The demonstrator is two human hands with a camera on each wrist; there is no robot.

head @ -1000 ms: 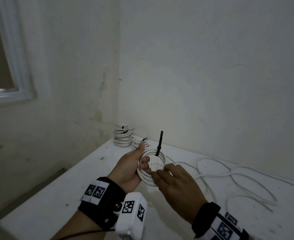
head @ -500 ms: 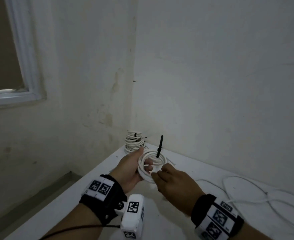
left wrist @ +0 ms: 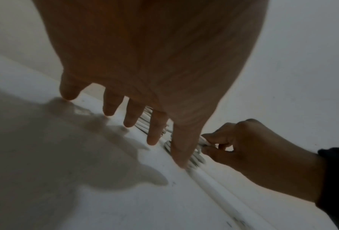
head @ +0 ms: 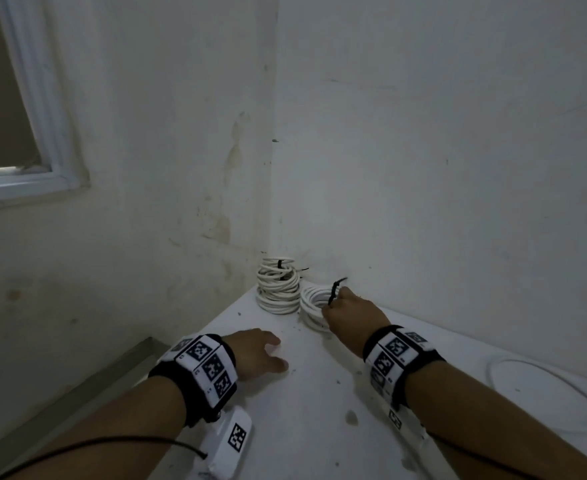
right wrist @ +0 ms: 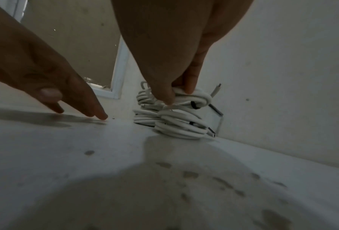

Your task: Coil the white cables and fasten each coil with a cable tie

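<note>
Head view: right hand (head: 352, 315) grip pinches tied coil (head: 314, 306) near edge.

Your left hand (head: 257, 355) hovers palm down with fingers (left wrist: 132, 116) straight and spread, holding nothing; your right hand (head: 352, 315) reaches farther forward, thumb and fingers (right wrist: 190, 84) curled in a pinch.

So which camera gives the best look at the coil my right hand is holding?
The right wrist view: the coil fills mid-frame, pinched by the right hand, its black tie visible. The head view shows it small and partly hidden behind the hand. The left wrist view catches only slivers behind the left hand.
</note>
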